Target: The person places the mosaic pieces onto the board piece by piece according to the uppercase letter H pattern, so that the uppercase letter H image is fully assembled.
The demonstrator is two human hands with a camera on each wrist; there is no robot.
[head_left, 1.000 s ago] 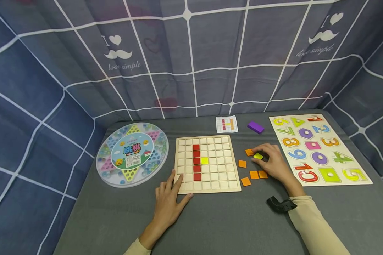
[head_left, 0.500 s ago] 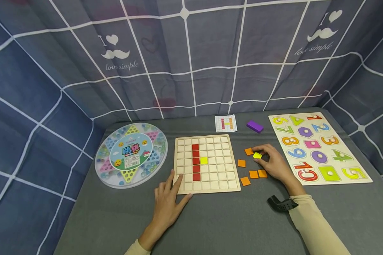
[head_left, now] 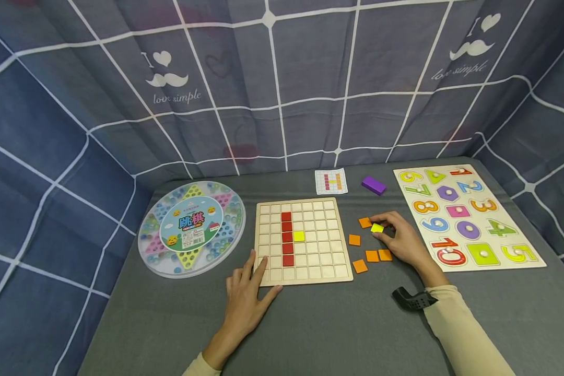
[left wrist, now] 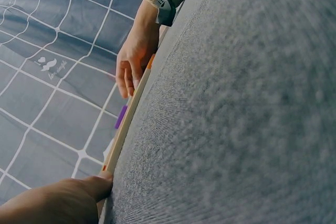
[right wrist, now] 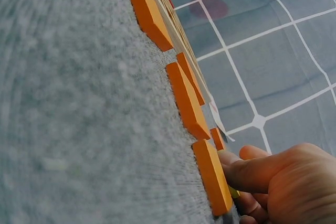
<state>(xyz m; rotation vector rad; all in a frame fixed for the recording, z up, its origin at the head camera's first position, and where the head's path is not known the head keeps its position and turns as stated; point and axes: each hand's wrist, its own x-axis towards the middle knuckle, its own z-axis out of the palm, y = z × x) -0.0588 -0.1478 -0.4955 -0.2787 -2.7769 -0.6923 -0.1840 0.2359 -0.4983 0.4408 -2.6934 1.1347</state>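
Note:
A wooden grid board point(head_left: 330, 272) lies in the middle of the table, with a column of several red tiles point(head_left: 287, 236) and one yellow tile point(head_left: 298, 236) set in its squares. At its lower left corner my left hand point(head_left: 245, 300) rests with fingers spread, fingertips on the board's edge. To the right, my right hand point(head_left: 401, 240) pinches another yellow tile point(head_left: 377, 228) between thumb and fingers. Around it lie several loose orange tiles point(head_left: 360, 266). In the right wrist view, an orange tile point(right wrist: 212, 178) partly covers the pinched tile point(right wrist: 234, 193), just by the thumb.
Behind the board lie a pattern card point(head_left: 331, 181) and a purple block point(head_left: 373, 185). A round Chinese checkers set point(head_left: 145, 250) is at left, a number puzzle board point(head_left: 498, 267) at right. A dark grid curtain point(head_left: 310, 125) hangs behind the table.
The yellow tile between my right fingers has turned and tilted slightly. My left hand keeps its place on the board. The whole head view has shifted a little.

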